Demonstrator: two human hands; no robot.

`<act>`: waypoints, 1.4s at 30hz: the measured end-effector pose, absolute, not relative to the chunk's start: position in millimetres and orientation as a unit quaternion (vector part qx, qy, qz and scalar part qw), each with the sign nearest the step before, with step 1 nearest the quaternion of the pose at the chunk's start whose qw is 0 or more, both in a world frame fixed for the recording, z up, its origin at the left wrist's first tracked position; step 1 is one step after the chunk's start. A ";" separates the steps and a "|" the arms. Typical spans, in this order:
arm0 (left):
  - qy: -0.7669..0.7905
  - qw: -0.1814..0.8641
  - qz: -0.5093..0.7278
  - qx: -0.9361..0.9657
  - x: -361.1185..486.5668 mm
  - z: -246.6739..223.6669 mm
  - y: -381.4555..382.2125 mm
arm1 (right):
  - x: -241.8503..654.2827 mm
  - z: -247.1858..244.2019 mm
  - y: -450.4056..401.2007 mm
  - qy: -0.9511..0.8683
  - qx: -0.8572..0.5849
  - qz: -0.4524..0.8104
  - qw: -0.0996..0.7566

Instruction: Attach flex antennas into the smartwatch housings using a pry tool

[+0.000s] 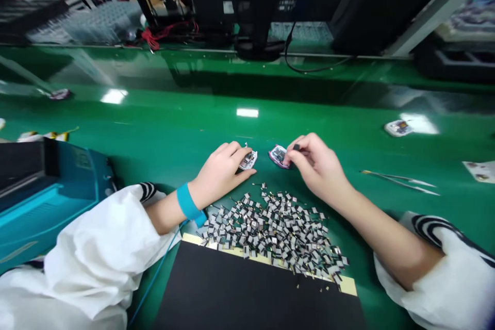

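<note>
My left hand point(220, 170) rests on the green bench point(174, 113) with its fingers closed on a small white-and-silver circuit module point(248, 160). My right hand point(315, 165) pinches a tiny dark part point(296, 147) between its fingertips. That hand sits just right of a small rounded circuit board with a pink rim point(278, 156), and its fingers nearly touch the board. Below both hands spreads a loose pile of several small metal-and-black components point(270, 232). A blue wrist strap point(188, 202) circles my left wrist.
Metal tweezers point(400, 181) lie right of my right hand, and another small board point(398, 128) sits beyond them. A black mat point(259, 289) with yellow tape edges the pile. A teal machine point(50, 206) stands left, and a monitor stand point(255, 36) stands at the back.
</note>
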State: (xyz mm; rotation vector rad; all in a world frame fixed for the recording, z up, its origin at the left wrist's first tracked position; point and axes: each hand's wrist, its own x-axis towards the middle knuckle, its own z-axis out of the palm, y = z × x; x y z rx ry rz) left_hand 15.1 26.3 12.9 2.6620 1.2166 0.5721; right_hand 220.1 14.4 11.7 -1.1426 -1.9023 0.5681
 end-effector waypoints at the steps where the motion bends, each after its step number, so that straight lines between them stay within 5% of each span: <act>1: 0.420 0.122 0.205 0.875 13.9 13.6 24.7 | 219.4 12.9 15.7 -0.777 -0.471 0.220 0.354; 5: 0.398 0.258 0.254 0.843 6.3 18.2 25.2 | 208.7 14.5 21.7 -0.833 -0.472 0.185 0.222; 19: 0.329 0.351 0.243 0.842 11.6 3.2 43.7 | 193.9 19.0 19.9 -0.867 -0.470 0.103 0.126; 42: 0.361 0.390 0.360 0.767 7.3 7.8 37.2 | 175.5 38.5 24.2 -0.878 -0.436 -0.100 0.170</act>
